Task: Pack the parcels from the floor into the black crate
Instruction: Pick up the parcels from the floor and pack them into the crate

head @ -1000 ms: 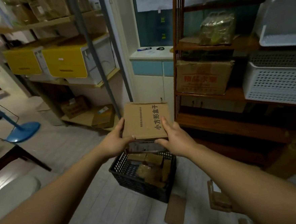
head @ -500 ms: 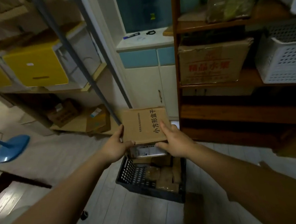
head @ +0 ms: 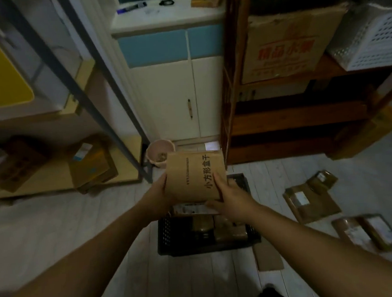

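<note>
A small brown cardboard box [head: 192,176] with a line of black printed characters on its top face is held between both hands, in the air above the far half of the black crate [head: 209,248]. The left hand [head: 157,195] grips the box's left edge, its fingers wrapped out of sight beneath. The right hand [head: 231,199] clasps the near right corner, with one finger lying up the top face beside the print and the thumb along the near edge. The box lies tilted, its top face turned toward the camera, and a pale labelled side shows just under its near edge between the two hands. The crate stands on the pale plank floor [head: 79,226] directly below the hands and already holds several brown parcels [head: 228,229] packed against one another. More parcels [head: 310,198] lie flat on the floor to the right of the crate, well apart from the hands, with another pair [head: 368,231] nearer the camera and a flat piece of cardboard [head: 267,257] just beside the crate's right corner. Behind the box stand a pink bin [head: 159,154] and a white cabinet [head: 175,98]. A wooden shelf unit [head: 292,118] to the right carries a printed carton [head: 285,47] and a white perforated basket [head: 372,36].
</note>
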